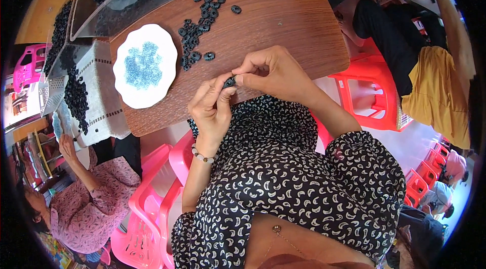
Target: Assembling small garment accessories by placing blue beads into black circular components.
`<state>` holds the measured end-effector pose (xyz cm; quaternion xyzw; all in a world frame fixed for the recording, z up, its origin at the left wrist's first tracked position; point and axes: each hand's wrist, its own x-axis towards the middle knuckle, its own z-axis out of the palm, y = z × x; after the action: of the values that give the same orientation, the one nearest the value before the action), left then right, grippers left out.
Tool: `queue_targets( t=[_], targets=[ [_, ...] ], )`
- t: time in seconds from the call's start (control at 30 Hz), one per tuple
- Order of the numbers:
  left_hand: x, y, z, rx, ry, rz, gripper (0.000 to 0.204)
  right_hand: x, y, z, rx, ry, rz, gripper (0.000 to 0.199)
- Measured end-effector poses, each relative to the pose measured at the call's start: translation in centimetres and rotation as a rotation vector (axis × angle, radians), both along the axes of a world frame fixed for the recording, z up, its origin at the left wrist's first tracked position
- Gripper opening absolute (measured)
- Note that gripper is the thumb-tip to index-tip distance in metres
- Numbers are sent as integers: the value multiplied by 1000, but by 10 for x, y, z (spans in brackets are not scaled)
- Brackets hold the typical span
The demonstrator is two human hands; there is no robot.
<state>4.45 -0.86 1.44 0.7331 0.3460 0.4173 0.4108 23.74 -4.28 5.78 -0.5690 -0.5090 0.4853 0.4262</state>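
Note:
My left hand [208, 109] pinches a small black oval part [229, 83] between thumb and fingertips, just off the table's near edge. My right hand [271, 72] meets it there, thumb and forefinger pressed together at the part's upper right side. Whatever those right fingertips grip is too small to make out. Beyond my hands, several similar black parts [191, 36] lie scattered in a rough line on the brown wooden table [283, 31]. To their left sits a white scalloped plate [169, 74] with a heap of tiny bluish pieces [143, 66].
Clear bins [129, 3] full of black parts stand at the back left. A person in a patterned pink top [93, 203] works at left beside a cloth-covered surface [106, 107] with more black parts. A red stool [372, 92] and a person in yellow [435, 84] are at right.

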Motion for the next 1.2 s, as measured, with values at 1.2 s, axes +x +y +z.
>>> queue_targets(
  t=[1.2],
  targets=[
    [-4,-7,2,-139,-9,-38,22,-7,-4,3,68,-107,23,13]
  ],
)
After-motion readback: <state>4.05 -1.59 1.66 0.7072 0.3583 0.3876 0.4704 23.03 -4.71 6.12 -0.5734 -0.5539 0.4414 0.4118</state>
